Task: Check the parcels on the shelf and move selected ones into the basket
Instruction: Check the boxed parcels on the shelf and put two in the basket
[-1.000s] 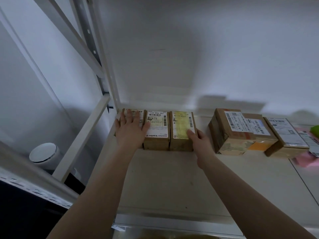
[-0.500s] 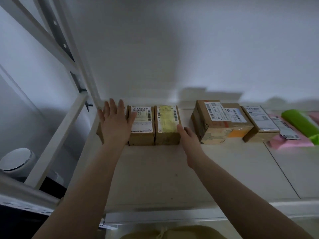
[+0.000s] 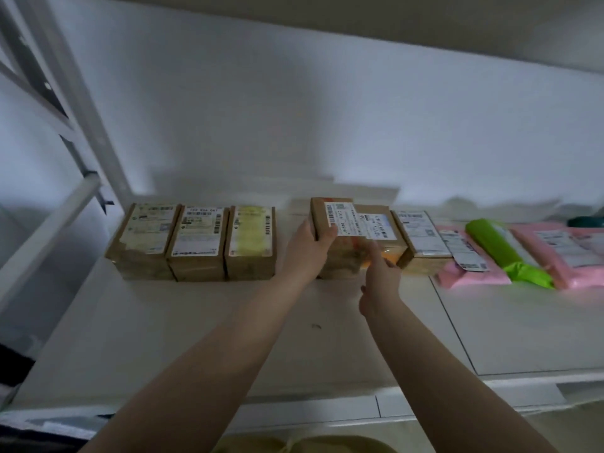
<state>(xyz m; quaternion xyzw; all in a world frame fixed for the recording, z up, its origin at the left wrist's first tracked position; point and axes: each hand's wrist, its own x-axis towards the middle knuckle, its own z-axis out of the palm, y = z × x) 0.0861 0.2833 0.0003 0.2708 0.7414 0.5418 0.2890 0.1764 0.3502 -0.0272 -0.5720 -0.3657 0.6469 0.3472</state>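
Gripping the left edge of a tilted cardboard parcel (image 3: 333,230) mid-shelf (image 3: 196,322), thumb on its label, the left hand (image 3: 309,248) was nearer; its long axis ran front-to-back. The right hand (image 3: 380,276) touched the front right corner with extended fingers, apparently holding nothing.

6 cardboard boxes (image 3: 197,243), 2 pink mailers (image 3: 470,273), 1 green mailer (image 3: 503,253)

1. Three brown cardboard boxes (image 3: 192,243) stand at the left; each bears a white label with black barcodes, and the third's label (image 3: 251,235) is yellow.
2. The box under the hands (image 3: 330,230) is brown with a white label.
3. Its neighbour (image 3: 387,246) shows orange.
4. Pink mailers (image 3: 474,276) flank a bright green mailer (image 3: 503,253).
5. The shelf (image 3: 196,322) is off-white.
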